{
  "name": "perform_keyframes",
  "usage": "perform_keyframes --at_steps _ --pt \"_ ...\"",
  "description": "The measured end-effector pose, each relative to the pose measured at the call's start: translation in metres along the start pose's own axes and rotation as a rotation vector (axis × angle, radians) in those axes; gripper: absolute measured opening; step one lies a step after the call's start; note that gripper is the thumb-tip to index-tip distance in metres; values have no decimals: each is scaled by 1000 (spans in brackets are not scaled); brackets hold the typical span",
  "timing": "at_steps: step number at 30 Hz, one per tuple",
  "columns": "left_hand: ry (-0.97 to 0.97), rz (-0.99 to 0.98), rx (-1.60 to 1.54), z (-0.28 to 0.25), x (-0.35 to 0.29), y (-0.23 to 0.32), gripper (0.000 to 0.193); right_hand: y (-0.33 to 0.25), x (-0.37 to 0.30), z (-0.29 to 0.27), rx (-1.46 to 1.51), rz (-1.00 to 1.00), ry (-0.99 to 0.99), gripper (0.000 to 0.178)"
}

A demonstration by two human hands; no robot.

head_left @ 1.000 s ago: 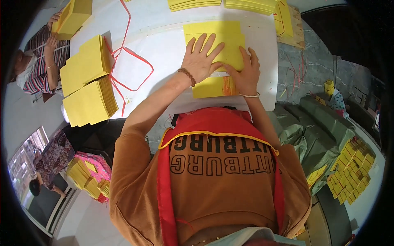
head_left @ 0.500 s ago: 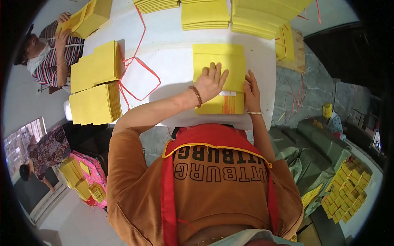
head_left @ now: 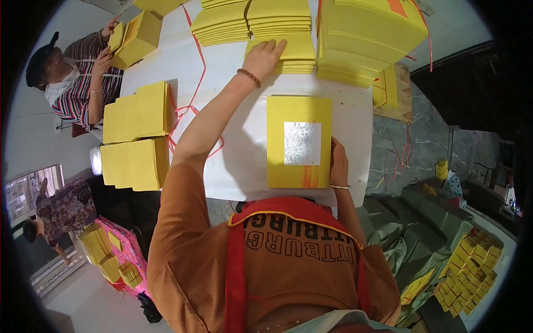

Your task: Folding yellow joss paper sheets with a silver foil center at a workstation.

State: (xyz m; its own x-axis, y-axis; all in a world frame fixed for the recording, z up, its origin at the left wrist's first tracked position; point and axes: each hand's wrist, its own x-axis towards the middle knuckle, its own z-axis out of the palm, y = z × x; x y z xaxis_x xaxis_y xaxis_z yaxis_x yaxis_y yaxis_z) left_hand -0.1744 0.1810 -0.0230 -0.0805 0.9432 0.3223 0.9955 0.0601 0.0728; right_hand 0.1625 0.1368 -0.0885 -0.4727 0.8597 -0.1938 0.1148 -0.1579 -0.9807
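Observation:
At the far middle of the table, my left hand (head_left: 266,59) lies on a stack of folded yellow paper (head_left: 302,54), its fingers stretched out over the top. My right hand (head_left: 338,162) stands on edge against the right side of a yellow paper pile (head_left: 275,144) in front of me. Its fingers are lightly bent, and nothing shows in them. On top of this pile is a silver rectangle (head_left: 302,143), with red-orange streaks on the paper at its lower edge.
Tall yellow stacks (head_left: 361,44) stand at the far right, and more paper stacks (head_left: 136,114) at the left. Red string (head_left: 201,72) trails over the white table (head_left: 233,183). A person in a striped top (head_left: 83,83) handles yellow paper at the far left.
My left hand has moved from the near pile to the far stack. The folded yellow paper that covered the silver rectangle is off it. My right hand stays by the pile's right edge.

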Motion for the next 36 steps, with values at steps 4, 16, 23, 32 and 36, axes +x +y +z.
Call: perform_keyframes --at_steps 4,16,23,32,36 --pt "-158 59 134 34 13 -5 61 -8 -1 1 -15 3 16 45" --pt "-279 -41 243 61 -5 8 70 -2 0 0 -24 2 61 33" --pt "-424 -30 283 37 0 5 74 -38 -1 -7 -668 -591 -12 32" --pt "-235 66 -402 -34 -70 61 44 7 10 -11 -149 -134 -74 19" --pt "-308 276 -402 -66 -156 130 49 3 19 -10 -68 -125 -85 19"
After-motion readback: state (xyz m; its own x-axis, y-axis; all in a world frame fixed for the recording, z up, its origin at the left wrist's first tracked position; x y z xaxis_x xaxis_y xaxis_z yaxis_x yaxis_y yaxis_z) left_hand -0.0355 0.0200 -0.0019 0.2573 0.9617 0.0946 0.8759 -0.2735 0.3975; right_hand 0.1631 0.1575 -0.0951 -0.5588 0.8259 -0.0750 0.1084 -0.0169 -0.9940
